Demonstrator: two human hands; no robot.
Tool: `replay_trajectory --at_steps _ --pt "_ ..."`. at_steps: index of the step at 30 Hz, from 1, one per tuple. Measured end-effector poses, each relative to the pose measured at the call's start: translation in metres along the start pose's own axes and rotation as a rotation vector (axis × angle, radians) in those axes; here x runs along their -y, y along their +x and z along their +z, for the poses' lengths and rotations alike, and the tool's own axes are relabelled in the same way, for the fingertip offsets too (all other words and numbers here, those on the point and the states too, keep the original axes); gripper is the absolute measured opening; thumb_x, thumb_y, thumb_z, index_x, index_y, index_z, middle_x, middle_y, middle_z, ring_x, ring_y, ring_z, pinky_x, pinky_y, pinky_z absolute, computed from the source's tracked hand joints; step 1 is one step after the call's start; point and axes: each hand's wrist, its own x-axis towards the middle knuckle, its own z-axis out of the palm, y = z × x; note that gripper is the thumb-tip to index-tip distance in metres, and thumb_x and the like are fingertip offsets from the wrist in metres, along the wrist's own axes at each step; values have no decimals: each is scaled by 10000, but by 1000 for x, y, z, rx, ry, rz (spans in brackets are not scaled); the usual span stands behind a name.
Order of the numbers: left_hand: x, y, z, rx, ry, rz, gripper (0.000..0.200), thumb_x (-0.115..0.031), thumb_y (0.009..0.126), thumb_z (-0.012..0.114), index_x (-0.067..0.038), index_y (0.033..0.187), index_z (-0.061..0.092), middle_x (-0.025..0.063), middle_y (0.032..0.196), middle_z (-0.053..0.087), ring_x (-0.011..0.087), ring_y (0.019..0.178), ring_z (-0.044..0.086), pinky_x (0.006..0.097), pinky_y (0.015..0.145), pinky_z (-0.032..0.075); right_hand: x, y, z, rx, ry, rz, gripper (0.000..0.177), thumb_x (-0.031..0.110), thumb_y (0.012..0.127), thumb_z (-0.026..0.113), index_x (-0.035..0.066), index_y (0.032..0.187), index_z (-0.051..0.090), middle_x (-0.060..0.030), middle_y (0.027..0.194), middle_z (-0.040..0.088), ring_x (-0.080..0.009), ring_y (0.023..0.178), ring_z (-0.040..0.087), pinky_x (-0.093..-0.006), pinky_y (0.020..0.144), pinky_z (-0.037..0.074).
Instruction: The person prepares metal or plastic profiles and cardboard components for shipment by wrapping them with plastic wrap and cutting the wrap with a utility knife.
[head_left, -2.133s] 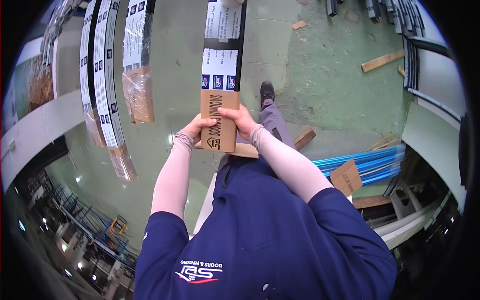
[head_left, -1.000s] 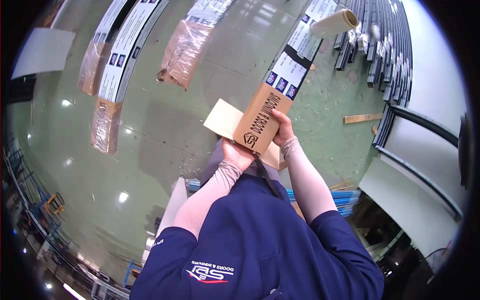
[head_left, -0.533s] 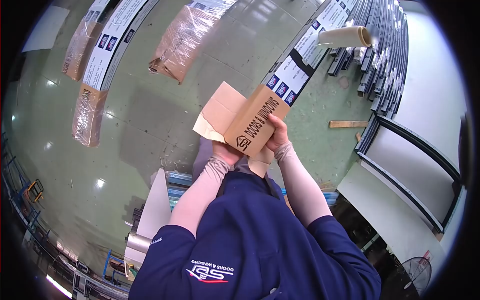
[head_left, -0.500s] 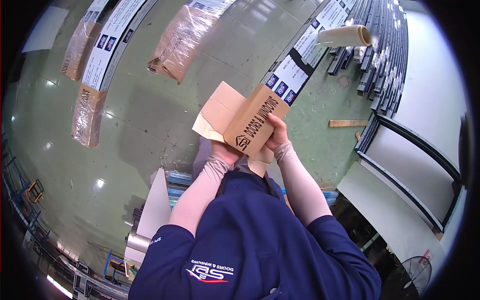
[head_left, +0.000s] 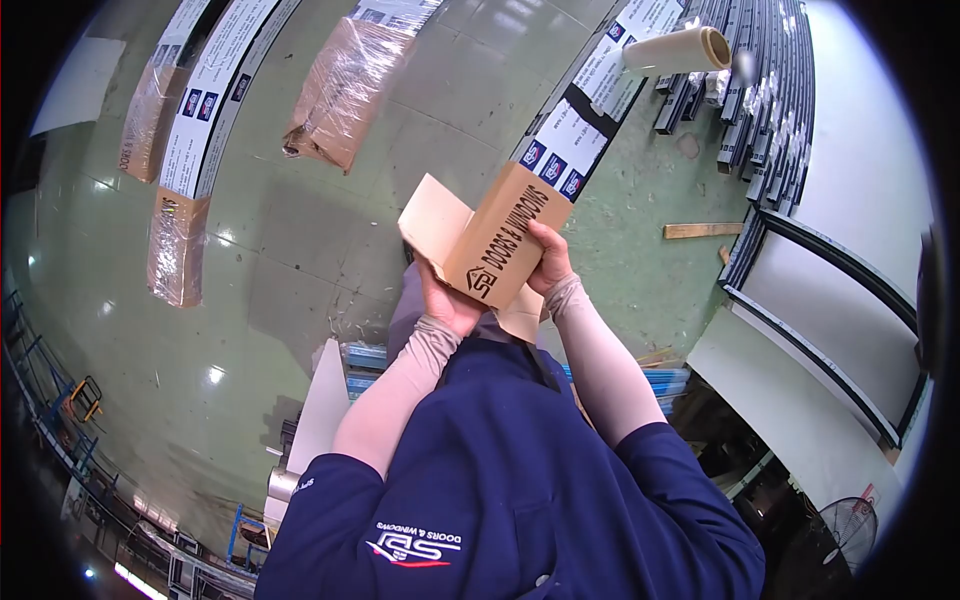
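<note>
A brown cardboard wrap (head_left: 497,248) printed "DOORS & WINDOWS" covers the near end of a long profile bundle (head_left: 553,150) with white and blue labelled film. My right hand (head_left: 549,256) grips its right side, thumb on the printed face and the other fingers mostly hidden. At the lower left, my left hand (head_left: 447,303) holds the cardboard, its fingers partly behind the raised side flap (head_left: 435,215). Another loose flap (head_left: 522,316) hangs at the near end, between my wrists. Farther along the bundle lies a roll of clear film (head_left: 675,52).
Wrapped bundles with cardboard ends (head_left: 178,245) and a film-wrapped package (head_left: 345,95) lie to the left. Dark profiles (head_left: 740,120) are stacked at the upper right. A wooden strip (head_left: 700,230), a dark frame (head_left: 820,325) and a fan (head_left: 848,528) are on the right.
The left side flap has swung upward, nearer the printed face, with my left hand moving up against it. My right hand keeps its grip on the right side. The view has shifted slightly.
</note>
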Motion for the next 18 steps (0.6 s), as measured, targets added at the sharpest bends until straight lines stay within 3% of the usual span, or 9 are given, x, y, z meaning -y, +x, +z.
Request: replay_trajectory --at_steps 5,8,11,12,15,18 --pt "6 5 -11 -84 119 54 983 -909 878 434 -198 1558 432 68 1501 535 272 1368 519 547 1101 451 0 -1 0 -8 -2 -2 506 295 933 705 31 1351 599 -133 1269 691 -284 1179 670 -454 1061 528" --pt "4 6 -20 -271 337 176 895 -843 960 372 -199 1582 397 67 1501 531 269 1382 516 543 1127 436 0 0 -1 -19 -32 -5 511 295 942 691 34 1369 585 -137 1280 686 -298 1193 666 -479 1076 525" --pt "-12 2 -38 -96 442 102 821 -780 1012 353 -191 1584 377 62 1498 528 258 1365 532 532 1100 465 1 -2 1 -12 -27 -5 511 292 942 692 33 1369 586 -137 1282 685 -298 1191 665 -476 1075 524" --pt "-17 -3 -40 4 407 110 724 -681 1053 414 -186 1580 373 66 1499 527 259 1326 564 534 1066 494 1 -2 1 -5 -23 -7 512 292 941 693 33 1369 586 -137 1283 684 -298 1190 665 -475 1075 524" --pt "-21 -9 -36 25 438 119 622 -544 1072 511 -183 1562 383 72 1486 532 252 1284 593 526 1015 532 0 1 -2 6 -21 -13 520 295 938 698 34 1372 583 -137 1287 682 -300 1190 665 -477 1076 524" --pt "-14 -6 -28 -110 423 210 520 -371 1048 621 -197 1501 433 55 1381 586 243 1194 643 521 904 590 -1 0 -1 7 -11 -2 530 297 932 704 36 1376 580 -137 1290 681 -302 1191 665 -481 1076 526"
